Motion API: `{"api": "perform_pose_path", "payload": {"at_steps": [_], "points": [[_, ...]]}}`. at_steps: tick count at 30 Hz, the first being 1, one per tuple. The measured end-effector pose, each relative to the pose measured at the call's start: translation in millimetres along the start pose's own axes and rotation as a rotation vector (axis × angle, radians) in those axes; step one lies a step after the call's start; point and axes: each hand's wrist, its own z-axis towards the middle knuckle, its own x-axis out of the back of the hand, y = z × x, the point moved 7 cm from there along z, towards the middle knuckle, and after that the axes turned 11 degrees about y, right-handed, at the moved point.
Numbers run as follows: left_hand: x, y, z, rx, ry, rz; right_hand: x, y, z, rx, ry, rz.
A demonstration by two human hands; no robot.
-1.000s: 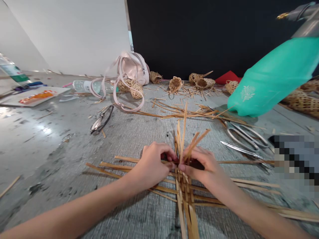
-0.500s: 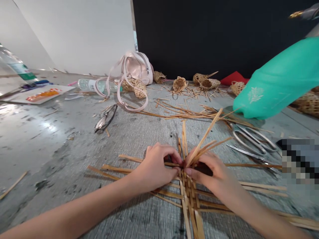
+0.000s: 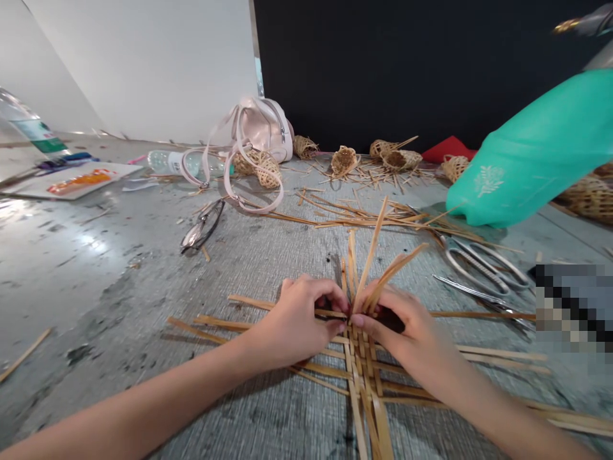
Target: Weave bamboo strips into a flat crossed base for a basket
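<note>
A cross of interlaced bamboo strips (image 3: pixel 366 377) lies on the grey table below my hands, with loose ends reaching out to both sides, away from me and toward me. My left hand (image 3: pixel 306 319) pinches a crosswise strip (image 3: pixel 330 314) at the far end of the woven part. Close beside it, my right hand (image 3: pixel 393 319) is closed on several lengthwise strips (image 3: pixel 376 262), whose free ends stick up and fan out above the fingers. The fingertips of both hands nearly meet, and they hide the crossing between them.
Scissors (image 3: pixel 483 265) lie to the right, near a teal bag-like object (image 3: pixel 531 153). Glasses (image 3: pixel 204 227) rest at left. Loose strips (image 3: pixel 364 220) lie across the table beyond my hands. Farther back are small woven baskets (image 3: pixel 345 161), a pink bag (image 3: pixel 263 131) and a plastic bottle (image 3: pixel 165 161).
The raised strips in my right hand have swung left and stand more upright. My right hand has shifted slightly left; my left hand stays almost in place.
</note>
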Motion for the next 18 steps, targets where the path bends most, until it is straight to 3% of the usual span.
{"api": "perform_pose_path", "payload": {"at_steps": [11,18], "points": [[-0.5,5.0,0.6,-0.007,-0.016,0.059,0.4,-0.3,0.2,-0.041,0.042,-0.011],[0.0,5.5,-0.1,-0.019,0.015,0.072,7.6,-3.2,-0.1,-0.078,0.052,0.118]]}}
